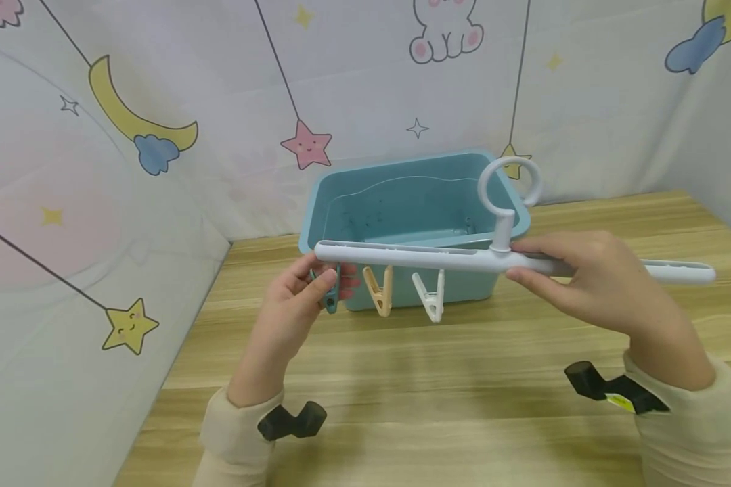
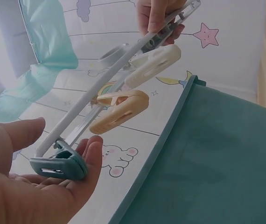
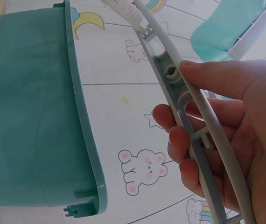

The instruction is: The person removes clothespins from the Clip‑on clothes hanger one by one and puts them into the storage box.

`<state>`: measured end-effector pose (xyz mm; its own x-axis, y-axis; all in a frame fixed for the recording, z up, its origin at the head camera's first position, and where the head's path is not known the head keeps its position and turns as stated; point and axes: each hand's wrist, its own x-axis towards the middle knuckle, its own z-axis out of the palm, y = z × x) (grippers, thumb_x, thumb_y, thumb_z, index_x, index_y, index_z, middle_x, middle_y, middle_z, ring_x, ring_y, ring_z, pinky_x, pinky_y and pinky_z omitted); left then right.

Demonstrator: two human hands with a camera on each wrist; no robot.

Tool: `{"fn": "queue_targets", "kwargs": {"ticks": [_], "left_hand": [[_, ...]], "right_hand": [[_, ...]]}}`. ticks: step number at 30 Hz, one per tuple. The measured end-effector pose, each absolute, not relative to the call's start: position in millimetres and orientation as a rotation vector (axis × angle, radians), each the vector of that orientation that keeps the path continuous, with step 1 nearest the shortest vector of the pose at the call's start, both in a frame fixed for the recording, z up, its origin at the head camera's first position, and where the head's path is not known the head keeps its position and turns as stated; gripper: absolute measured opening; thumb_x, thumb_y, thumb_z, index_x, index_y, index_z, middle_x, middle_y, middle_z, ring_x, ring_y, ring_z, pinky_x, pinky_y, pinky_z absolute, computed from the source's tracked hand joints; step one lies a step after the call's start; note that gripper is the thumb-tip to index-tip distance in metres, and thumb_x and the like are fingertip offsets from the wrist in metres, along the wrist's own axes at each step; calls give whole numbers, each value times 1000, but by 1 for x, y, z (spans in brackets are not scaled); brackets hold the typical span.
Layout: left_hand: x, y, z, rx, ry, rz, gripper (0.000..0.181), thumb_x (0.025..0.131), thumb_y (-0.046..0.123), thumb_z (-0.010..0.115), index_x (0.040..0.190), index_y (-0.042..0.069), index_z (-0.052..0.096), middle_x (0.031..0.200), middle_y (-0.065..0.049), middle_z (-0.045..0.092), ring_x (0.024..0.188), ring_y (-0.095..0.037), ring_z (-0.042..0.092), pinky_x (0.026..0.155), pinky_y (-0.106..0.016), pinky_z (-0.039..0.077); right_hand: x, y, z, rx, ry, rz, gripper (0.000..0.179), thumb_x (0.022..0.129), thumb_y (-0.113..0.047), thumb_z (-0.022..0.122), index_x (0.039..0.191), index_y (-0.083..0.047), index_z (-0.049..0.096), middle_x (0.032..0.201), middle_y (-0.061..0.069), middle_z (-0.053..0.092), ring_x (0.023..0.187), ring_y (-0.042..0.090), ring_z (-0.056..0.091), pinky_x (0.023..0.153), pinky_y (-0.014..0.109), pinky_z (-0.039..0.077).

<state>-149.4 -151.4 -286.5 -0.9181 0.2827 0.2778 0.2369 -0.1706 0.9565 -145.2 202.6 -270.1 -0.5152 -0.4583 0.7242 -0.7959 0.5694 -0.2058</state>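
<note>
My right hand (image 1: 597, 284) grips a white clip hanger (image 1: 402, 256) just right of its ring-shaped hook (image 1: 505, 182), thumb on one side and fingers curled around the bar. Three clothespins hang from the hanger's left half: a teal clothespin (image 2: 60, 163) at the end, then an orange clothespin (image 1: 380, 292) and a white clothespin (image 1: 429, 296). Around the teal one lies my left hand (image 1: 301, 284). In the left wrist view its fingers are behind and under that clothespin, while the thumb stands extended, apart from it.
Behind the hanger, a teal plastic bin (image 1: 414, 237) stands on the wooden table (image 1: 402, 392), its open top facing up. A white cloth (image 1: 231, 81) printed with stars, moons and bears covers the walls at the back and left.
</note>
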Motion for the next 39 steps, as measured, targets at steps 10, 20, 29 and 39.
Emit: {"fn": "queue_targets", "kwargs": {"ticks": [10, 20, 29, 39], "left_hand": [[-153, -154, -292, 676, 1942, 2224, 11, 100, 14, 53, 106, 10, 61, 88, -1, 65, 78, -11, 62, 72, -24, 53], [-152, -155, -291, 609, 1930, 2248, 12, 100, 13, 52, 103, 8, 62, 82, -1, 59, 74, -9, 55, 66, -20, 49], [-151, -155, -290, 624, 1919, 2272, 12, 101, 12, 51, 102, 8, 62, 81, 0, 58, 72, -9, 53, 64, -19, 48], [-149, -152, -289, 571, 1961, 2303, 14, 101, 9, 49, 104, 0, 60, 79, -1, 57, 69, -9, 51, 63, -19, 46]], "right_hand": [[-145, 203, -269, 1024, -2167, 738, 28, 84, -27, 76, 99, -3, 74, 84, 1, 72, 73, -4, 58, 69, 7, 45], [-146, 201, -271, 1056, -2144, 746, 25, 83, -24, 77, 99, -5, 74, 84, -1, 71, 73, -5, 57, 69, 8, 45], [-147, 200, -273, 1070, -2124, 758, 25, 85, -27, 75, 98, -5, 74, 83, 0, 72, 74, -6, 58, 69, 8, 46], [-149, 199, -275, 1109, -2092, 779, 28, 89, -30, 71, 97, -3, 74, 83, 2, 72, 74, -5, 59, 67, 8, 47]]}}
